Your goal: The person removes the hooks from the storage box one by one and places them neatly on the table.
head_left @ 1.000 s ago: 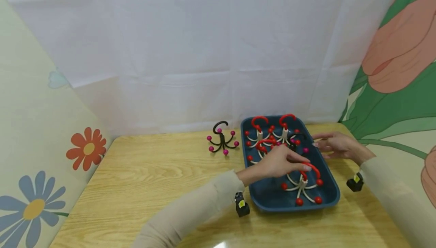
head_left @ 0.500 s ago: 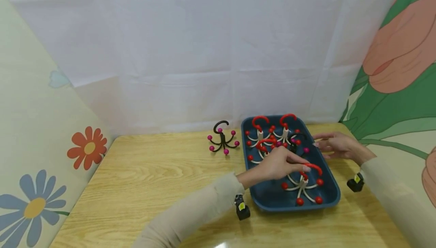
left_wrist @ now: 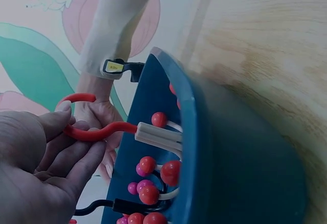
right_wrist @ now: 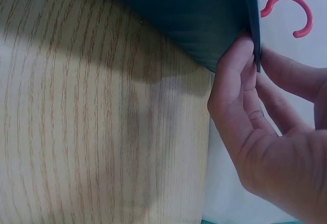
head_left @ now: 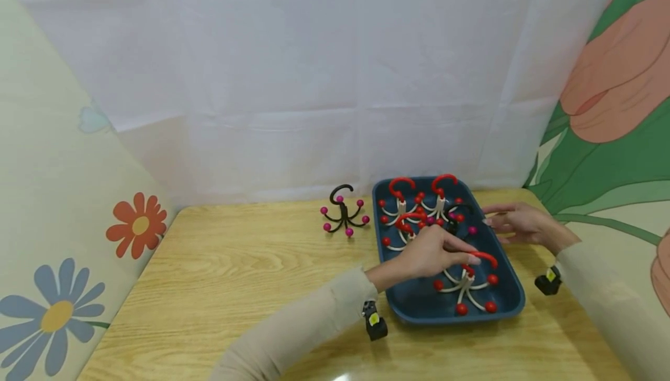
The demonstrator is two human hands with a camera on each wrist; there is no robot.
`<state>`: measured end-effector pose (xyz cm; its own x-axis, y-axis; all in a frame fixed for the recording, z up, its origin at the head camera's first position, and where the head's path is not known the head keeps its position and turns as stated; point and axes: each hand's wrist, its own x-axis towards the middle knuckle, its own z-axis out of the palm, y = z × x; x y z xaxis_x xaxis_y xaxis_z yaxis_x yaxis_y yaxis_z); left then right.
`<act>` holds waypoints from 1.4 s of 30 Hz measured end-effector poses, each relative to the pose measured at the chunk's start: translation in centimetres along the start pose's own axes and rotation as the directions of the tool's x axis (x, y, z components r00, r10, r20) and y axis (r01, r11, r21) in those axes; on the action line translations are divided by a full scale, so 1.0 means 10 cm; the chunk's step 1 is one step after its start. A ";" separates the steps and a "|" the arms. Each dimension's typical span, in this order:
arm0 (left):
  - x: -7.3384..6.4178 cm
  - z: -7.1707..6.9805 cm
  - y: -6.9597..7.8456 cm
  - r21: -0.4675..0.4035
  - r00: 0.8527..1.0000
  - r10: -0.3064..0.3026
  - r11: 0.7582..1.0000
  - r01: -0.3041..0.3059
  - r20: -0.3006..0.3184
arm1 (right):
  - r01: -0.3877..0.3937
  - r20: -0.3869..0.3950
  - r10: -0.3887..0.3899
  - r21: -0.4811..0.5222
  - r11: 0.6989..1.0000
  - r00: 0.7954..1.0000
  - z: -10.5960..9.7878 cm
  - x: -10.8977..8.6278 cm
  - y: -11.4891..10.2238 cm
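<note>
My left hand (head_left: 431, 251) reaches over a dark blue tray (head_left: 413, 302) and pinches the red hook of a white multi-arm hanger hook (head_left: 467, 280) with red ball tips. The left wrist view shows thumb and fingers on the red curve (left_wrist: 110, 128), its white stem upright relative to the tray floor. My right hand (head_left: 519, 224) grips the tray's right rim; in the right wrist view its thumb lies on the inner side and its fingers (right_wrist: 230, 86) outside. Behind the left hand, several similar red-and-white hanger hooks (head_left: 402, 209) and a black one (head_left: 452, 227) stand in the tray, partly hidden.
A black hanger hook (head_left: 344, 213) with magenta balls stands on the wooden table (head_left: 251, 264), left of the tray. White cloth (head_left: 262, 90) hangs behind the table. Printed flower panels (head_left: 617, 125) flank both sides.
</note>
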<state>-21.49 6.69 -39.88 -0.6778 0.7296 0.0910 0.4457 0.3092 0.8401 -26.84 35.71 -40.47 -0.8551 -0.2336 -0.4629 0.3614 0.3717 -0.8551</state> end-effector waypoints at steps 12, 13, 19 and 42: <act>-0.01 -0.10 0.14 -0.027 0.999 0.035 0.999 -0.036 -0.027 | 0.005 0.005 -0.005 -0.003 1.000 1.000 0.00 0.01 0.00; -0.02 -0.12 0.16 -0.028 0.999 0.037 0.999 -0.037 -0.028 | 0.005 0.005 -0.005 -0.002 1.000 1.000 -0.01 0.01 0.00; -0.06 -0.25 0.26 -0.053 0.999 0.029 0.998 -0.031 -0.030 | 0.002 0.007 -0.002 0.001 1.000 1.000 -0.02 0.01 -0.01; -0.36 -0.69 0.49 -0.093 0.988 0.026 0.995 -0.040 -0.149 | 0.006 -0.008 -0.006 -0.014 1.000 1.000 0.01 0.00 0.00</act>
<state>-20.94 1.36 -32.37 -0.7458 0.6382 0.1911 0.4162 0.2222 0.8817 -26.79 35.63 -40.43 -0.8604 -0.2284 -0.4555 0.3509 0.3827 -0.8546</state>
